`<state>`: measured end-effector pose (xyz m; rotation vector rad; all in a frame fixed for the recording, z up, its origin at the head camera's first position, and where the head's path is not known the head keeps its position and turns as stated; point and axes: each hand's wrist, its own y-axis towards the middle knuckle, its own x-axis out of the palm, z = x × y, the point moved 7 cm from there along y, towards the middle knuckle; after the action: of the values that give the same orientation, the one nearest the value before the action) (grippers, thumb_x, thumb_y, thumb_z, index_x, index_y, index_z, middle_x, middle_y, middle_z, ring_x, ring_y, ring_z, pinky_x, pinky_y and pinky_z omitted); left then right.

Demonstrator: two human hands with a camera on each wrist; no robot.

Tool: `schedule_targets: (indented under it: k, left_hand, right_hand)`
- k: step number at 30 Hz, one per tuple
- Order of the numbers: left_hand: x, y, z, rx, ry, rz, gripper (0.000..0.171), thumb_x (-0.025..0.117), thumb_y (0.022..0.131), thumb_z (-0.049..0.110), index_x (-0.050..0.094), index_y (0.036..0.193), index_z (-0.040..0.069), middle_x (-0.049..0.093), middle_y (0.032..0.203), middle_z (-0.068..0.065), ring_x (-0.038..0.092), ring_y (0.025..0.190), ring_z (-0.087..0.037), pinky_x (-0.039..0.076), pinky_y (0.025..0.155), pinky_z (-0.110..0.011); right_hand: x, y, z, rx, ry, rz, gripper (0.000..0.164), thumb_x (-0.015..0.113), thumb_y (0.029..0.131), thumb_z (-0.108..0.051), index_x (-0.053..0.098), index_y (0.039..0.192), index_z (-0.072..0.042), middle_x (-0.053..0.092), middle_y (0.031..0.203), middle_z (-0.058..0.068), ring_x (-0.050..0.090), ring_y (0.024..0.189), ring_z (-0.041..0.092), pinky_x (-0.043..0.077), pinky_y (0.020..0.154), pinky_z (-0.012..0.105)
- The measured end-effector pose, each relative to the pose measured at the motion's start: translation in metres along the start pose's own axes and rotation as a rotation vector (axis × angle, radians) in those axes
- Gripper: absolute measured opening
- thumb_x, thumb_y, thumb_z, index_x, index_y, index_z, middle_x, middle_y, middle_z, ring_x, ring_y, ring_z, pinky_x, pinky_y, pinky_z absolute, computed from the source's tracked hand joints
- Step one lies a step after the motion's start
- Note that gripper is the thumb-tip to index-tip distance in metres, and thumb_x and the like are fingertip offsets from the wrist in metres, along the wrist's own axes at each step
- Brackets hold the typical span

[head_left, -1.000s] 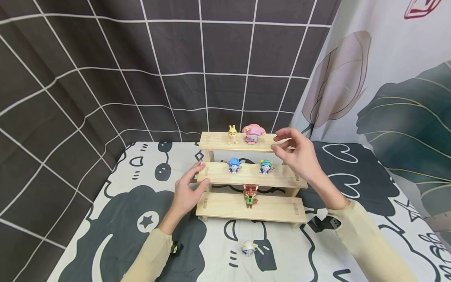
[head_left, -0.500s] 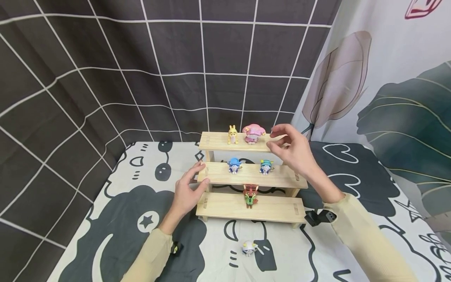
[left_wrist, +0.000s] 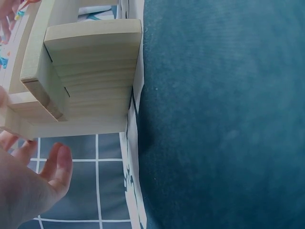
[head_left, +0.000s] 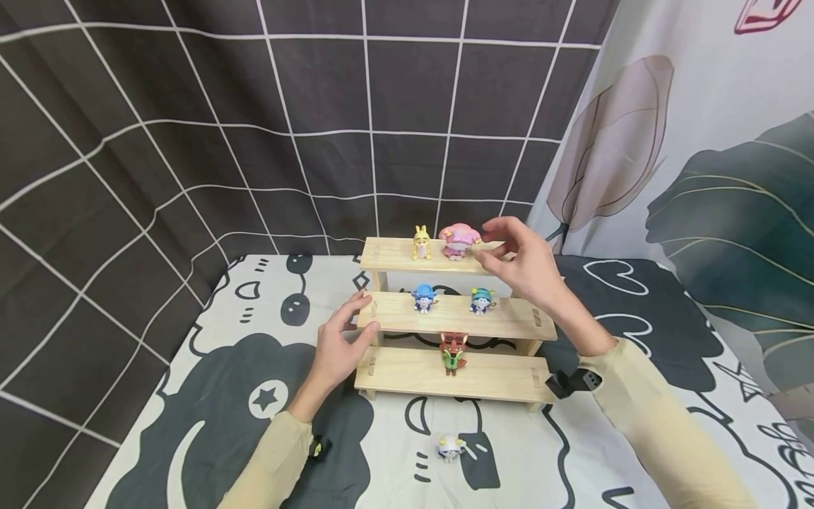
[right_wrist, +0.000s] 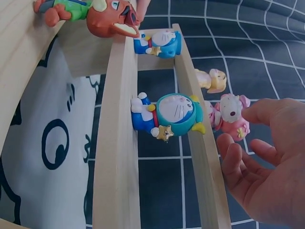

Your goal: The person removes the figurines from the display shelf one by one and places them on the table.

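A three-tier wooden display stand holds small figurines. On its top step are a yellow rabbit figurine and a figurine with a pink hood. My right hand is at the pink-hooded figurine's right side, thumb and fingers bent and parted. In the right wrist view a fingertip reaches the edge of the pink-hooded figurine; contact is unclear. My left hand rests at the left end of the middle step, fingers loosely extended. The middle step bears a blue-hatted figurine and a teal-hatted one.
A red fox figurine in green stands on the lowest step. A white figurine with yellow horns is on the patterned cloth in front of the stand. A dark grid curtain hangs behind.
My right hand has moved left along the top step, closer to the pink-hooded figurine. The left hand and the figurines have stayed in place.
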<state>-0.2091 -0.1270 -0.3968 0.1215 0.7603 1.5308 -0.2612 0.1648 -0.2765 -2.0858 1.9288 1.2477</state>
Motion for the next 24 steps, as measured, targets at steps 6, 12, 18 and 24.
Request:
schedule_targets:
  k: [6,12,18,24]
  left_hand:
    - [0.003,0.001,0.001,0.006,0.0,0.01,0.042,0.071,0.087,-0.006,0.06,0.127,-0.009,0.051,0.141,-0.029,0.059,0.117,-0.044,0.051,0.079,-0.06]
    - [0.001,0.001,0.0,0.005,0.002,0.004,0.043,0.072,0.088,-0.002,0.062,0.129,-0.004,0.052,0.142,-0.023,0.059,0.118,-0.038,0.052,0.081,-0.056]
    - [0.0,0.0,-0.001,0.009,-0.006,-0.01,0.043,0.073,0.09,0.007,0.062,0.131,0.003,0.053,0.144,-0.018,0.059,0.121,-0.031,0.053,0.082,-0.052]
    - [-0.001,0.0,-0.001,0.016,0.001,-0.011,0.043,0.073,0.09,0.008,0.062,0.131,0.003,0.053,0.144,-0.017,0.059,0.12,-0.031,0.053,0.081,-0.051]
  right_hand:
    - [0.003,0.006,0.001,0.026,-0.013,-0.021,0.043,0.076,0.086,-0.002,0.057,0.124,0.004,0.064,0.112,0.018,0.068,0.086,0.029,0.046,0.061,0.017]
    - [0.007,0.012,0.002,0.039,-0.014,-0.054,0.045,0.076,0.085,-0.003,0.057,0.126,0.002,0.063,0.113,0.018,0.067,0.084,0.028,0.047,0.064,0.019]
    - [0.01,0.016,0.0,0.044,-0.021,-0.087,0.047,0.078,0.084,-0.003,0.057,0.127,0.002,0.064,0.112,0.02,0.065,0.082,0.027,0.047,0.064,0.022]
    - [0.015,0.019,-0.002,0.043,-0.017,-0.113,0.047,0.077,0.085,-0.003,0.057,0.127,0.001,0.063,0.112,0.019,0.062,0.081,0.028,0.047,0.066,0.024]
